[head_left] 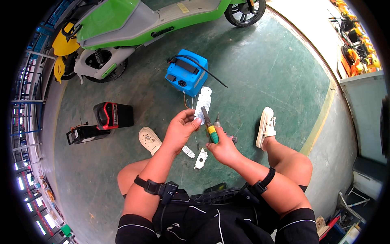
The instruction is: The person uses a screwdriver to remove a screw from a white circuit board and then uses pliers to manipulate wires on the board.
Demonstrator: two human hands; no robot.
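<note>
My left hand pinches the lower left edge of a long white perforated panel between thumb and fingers. Thin wires run down from the blue battery box toward those fingers; where they end is hidden. In my right hand is a tool with a yellow-and-green grip and a dark shaft, its end close to the panel. Just beyond that hand shows a slim pointed tool; whether it is held cannot be seen. A white bracket-like part and a smaller perforated strip lie below.
A green and grey electric scooter stands across the far side. On the left floor are a black-and-red case and a black battery pack. My feet in cream clogs flank the parts. A pale cabinet stands at right.
</note>
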